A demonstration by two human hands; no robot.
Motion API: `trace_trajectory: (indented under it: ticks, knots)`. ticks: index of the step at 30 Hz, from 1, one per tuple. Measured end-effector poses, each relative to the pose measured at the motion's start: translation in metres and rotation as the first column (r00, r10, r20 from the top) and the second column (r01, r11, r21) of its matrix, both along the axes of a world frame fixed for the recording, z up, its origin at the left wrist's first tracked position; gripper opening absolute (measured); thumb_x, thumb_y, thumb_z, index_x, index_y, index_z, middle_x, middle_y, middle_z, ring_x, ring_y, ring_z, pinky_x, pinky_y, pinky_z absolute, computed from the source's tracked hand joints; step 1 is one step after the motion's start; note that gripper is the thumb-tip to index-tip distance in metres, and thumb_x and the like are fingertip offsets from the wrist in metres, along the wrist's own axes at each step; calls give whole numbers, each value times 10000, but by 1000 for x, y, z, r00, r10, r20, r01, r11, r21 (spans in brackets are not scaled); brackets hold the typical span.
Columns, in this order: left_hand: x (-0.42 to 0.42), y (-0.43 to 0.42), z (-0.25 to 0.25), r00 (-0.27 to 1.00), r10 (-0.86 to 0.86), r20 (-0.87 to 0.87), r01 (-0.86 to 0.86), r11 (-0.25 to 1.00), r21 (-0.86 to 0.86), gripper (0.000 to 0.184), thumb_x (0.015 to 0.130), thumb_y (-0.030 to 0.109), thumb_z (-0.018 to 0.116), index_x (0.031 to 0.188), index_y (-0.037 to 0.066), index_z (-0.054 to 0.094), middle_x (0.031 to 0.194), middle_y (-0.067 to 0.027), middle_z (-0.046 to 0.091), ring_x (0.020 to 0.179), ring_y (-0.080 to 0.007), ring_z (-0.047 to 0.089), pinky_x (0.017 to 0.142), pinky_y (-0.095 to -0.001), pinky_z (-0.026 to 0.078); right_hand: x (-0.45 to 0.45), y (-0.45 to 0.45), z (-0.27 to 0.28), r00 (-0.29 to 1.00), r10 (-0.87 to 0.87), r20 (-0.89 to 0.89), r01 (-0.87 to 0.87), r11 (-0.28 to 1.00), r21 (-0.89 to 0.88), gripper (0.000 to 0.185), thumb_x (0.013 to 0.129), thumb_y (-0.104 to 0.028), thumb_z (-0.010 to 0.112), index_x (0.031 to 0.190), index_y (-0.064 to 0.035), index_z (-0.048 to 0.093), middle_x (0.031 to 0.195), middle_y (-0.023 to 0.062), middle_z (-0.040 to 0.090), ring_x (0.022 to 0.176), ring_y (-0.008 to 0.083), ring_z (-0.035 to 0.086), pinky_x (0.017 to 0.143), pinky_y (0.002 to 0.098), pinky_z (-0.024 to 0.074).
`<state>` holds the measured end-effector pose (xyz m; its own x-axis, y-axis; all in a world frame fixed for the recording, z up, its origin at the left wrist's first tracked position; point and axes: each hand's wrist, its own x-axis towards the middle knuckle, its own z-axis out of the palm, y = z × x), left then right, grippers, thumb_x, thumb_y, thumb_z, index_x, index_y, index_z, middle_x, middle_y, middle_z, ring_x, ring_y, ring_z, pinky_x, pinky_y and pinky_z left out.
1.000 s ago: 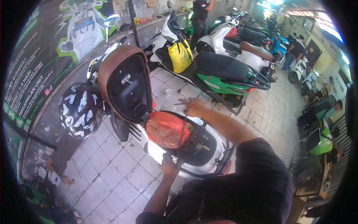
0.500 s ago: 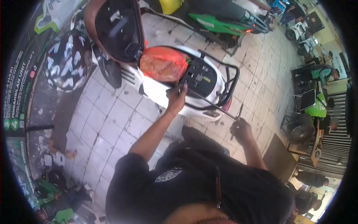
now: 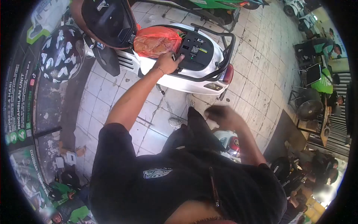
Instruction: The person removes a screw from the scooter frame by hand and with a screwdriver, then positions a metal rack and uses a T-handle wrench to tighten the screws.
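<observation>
A white scooter [image 3: 186, 83] stands in front of me with its brown-edged seat [image 3: 113, 18] tipped up. An orange plastic bag [image 3: 156, 40] lies in the opening, beside a black panel [image 3: 195, 54] with a label. My left hand [image 3: 167, 62] is at the scooter's near edge, just below the bag. Its fingers are curled, and a small dark piece shows between them; I cannot make out what it is. Over the floor nearer my body, my right hand [image 3: 223, 116] is smeared by motion, so its fingers are unclear.
A black grab rail [image 3: 230, 48] curves round the scooter's tail. Another scooter's red tail light [image 3: 234, 143] shows close by my right forearm. A patterned helmet [image 3: 61, 56] is at the left, and a green motorbike [image 3: 209, 3] stands beyond. People, a chair [image 3: 312, 74] and a fan [image 3: 310, 109] are at the right.
The long thin rod that stretched between my hands is no longer visible. My right hand has moved left, away from it. My left hand now rests nearer the bag, and the view has shifted.
</observation>
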<state>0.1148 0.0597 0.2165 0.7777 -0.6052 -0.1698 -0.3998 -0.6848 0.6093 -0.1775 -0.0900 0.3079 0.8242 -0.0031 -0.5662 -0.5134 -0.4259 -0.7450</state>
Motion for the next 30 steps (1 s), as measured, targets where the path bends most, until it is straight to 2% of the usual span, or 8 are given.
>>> trace_trajectory:
  ticks: [5,7,10,14,18,20,23,30]
  knots:
    - [43,17,-24,920,-338,197,311,937,157,601,858,616,583,1046,57,701,1054,-210,674,1081,-367,615,1005,-450,437,46,-30,23,932,-129,338,178,977,-118,339,935,-280,647,1041,40,686,861,95,672,789,138,601,733,291,485]
    - [47,16,-20,600,-462,654,431,874,222,628,842,661,554,1032,86,717,1055,-189,678,1141,-367,575,1125,-473,306,83,-38,19,934,-107,341,151,983,-105,396,920,-346,645,1023,33,691,861,129,693,795,195,637,746,336,496]
    - [38,10,11,713,-552,433,429,831,354,667,878,655,490,1064,50,698,1331,-139,558,1374,-284,372,1221,-452,40,157,-27,22,860,50,508,85,967,-239,409,891,-357,663,982,40,692,849,159,701,739,222,641,713,353,496]
    - [37,13,18,856,-457,242,457,888,57,663,808,684,571,1139,120,685,1170,-140,651,1164,-345,560,1110,-454,331,301,12,-23,512,496,701,-178,860,-479,436,866,-419,623,1015,-16,702,994,231,665,877,342,646,802,424,490]
    - [39,17,-15,631,-251,734,393,919,-25,602,807,558,647,1254,156,610,1226,-96,634,1169,-309,561,1025,-479,403,370,116,-10,498,754,428,-487,652,-581,581,879,-532,566,1086,-1,682,1090,246,655,1018,362,629,877,443,480]
    - [40,14,-16,753,-285,593,332,943,31,568,807,518,653,1245,158,616,1223,-100,633,1167,-305,560,1015,-479,407,399,158,-35,377,918,119,-793,387,-471,708,863,-599,568,1086,67,657,1102,242,655,1045,364,625,907,447,479]
    - [28,15,-12,879,-213,428,213,976,48,517,796,449,670,1217,151,630,1195,-103,641,1153,-295,567,992,-469,420,399,192,-60,386,922,-43,-910,373,-178,742,878,-597,572,1024,128,624,973,183,653,819,302,658,646,435,541]
    - [4,0,-33,715,152,683,-124,988,-90,493,740,461,759,1149,204,658,1219,-79,550,1106,-287,539,942,-548,370,444,180,-146,832,535,-149,-401,764,505,153,885,-197,651,863,-46,633,733,49,528,626,165,491,475,346,411]
